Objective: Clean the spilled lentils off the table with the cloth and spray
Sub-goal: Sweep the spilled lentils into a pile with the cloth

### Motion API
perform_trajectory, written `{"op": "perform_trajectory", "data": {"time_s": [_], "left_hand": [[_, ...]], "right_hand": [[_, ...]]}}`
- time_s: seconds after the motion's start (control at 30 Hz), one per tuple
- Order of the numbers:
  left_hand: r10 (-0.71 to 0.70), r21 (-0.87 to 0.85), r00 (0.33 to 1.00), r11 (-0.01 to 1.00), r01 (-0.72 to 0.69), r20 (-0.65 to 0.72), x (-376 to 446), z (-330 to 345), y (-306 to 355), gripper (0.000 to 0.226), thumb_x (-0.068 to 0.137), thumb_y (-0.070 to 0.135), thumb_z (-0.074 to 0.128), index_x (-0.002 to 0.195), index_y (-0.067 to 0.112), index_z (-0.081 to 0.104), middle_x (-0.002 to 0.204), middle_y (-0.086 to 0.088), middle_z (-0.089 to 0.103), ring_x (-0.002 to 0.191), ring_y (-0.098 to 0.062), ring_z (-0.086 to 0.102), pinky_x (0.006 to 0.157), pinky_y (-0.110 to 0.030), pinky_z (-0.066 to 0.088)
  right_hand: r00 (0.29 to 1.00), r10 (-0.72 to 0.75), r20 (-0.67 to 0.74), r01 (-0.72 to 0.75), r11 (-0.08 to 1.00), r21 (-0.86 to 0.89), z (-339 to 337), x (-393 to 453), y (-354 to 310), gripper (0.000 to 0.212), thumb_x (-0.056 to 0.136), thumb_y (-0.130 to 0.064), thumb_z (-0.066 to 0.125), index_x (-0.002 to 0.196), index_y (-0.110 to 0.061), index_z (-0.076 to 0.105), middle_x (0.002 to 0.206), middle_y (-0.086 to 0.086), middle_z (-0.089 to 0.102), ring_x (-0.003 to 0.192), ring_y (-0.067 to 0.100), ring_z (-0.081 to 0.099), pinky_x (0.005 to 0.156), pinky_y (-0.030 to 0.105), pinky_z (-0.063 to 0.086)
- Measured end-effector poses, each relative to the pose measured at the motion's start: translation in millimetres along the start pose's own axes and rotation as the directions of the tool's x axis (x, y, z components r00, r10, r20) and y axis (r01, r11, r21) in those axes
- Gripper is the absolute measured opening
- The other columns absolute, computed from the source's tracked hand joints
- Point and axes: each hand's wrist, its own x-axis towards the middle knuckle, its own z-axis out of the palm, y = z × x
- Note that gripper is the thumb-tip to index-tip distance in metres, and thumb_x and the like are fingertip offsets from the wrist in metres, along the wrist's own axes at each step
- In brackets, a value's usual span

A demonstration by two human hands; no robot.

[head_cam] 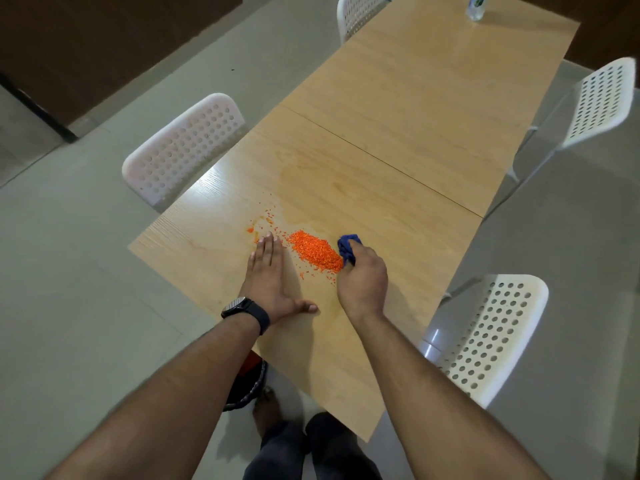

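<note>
Orange lentils (316, 251) lie heaped in a pile on the near part of the light wooden table (398, 133), with loose grains scattered to the pile's left. My right hand (362, 278) grips a bunched blue cloth (347, 249) at the right end of the pile. My left hand (268, 271) lies flat on the table just left of the pile, fingers straight and thumb spread. A wet sheen covers the wood behind the lentils. The spray bottle (476, 6) stands at the table's far end, partly cut off by the frame.
White perforated chairs stand around the table: one at the left (183, 147), one at the near right (491, 337), one at the far right (602, 102), one at the far end (356, 12). A dark bin (247, 386) sits under the near table edge.
</note>
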Motion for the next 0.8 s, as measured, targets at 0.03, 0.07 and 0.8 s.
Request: {"op": "perform_trajectory", "data": {"time_s": [0.03,0.07,0.8], "left_hand": [[0.003,0.002,1.0,1.0,-0.003,0.004,0,0,-2,0.174,0.043,0.1,0.066,0.16,0.01,-0.025,0.17,-0.008,-0.027,0.157,-0.025,-0.023,0.129,-0.043,-0.008],[0.008,0.001,1.0,1.0,-0.008,0.007,0,0,-3,0.174,0.042,0.101,0.065,0.16,0.009,-0.025,0.17,-0.009,-0.027,0.157,-0.026,-0.023,0.129,-0.043,-0.008],[0.142,0.09,0.989,0.985,-0.144,0.03,11,-17,-34,0.165,0.057,0.087,0.075,0.159,0.005,-0.025,0.169,-0.011,-0.028,0.157,-0.027,-0.025,0.13,-0.044,-0.006]], "right_hand": [[1.0,-0.018,0.018,0.018,1.0,0.017,6,-1,-7,0.048,0.097,-0.005,0.059,0.144,-0.014,0.062,0.132,0.004,0.068,0.12,0.027,0.06,0.102,0.037,0.052],[0.999,-0.031,0.036,0.03,0.999,0.038,9,-2,-12,0.047,0.097,-0.005,0.059,0.143,-0.014,0.063,0.132,0.004,0.069,0.121,0.026,0.06,0.103,0.036,0.05],[0.979,0.18,-0.094,-0.168,0.978,0.121,42,-47,-61,0.045,0.092,-0.005,0.065,0.136,-0.003,0.065,0.122,0.01,0.058,0.109,0.028,0.062,0.099,0.033,0.049]]}}
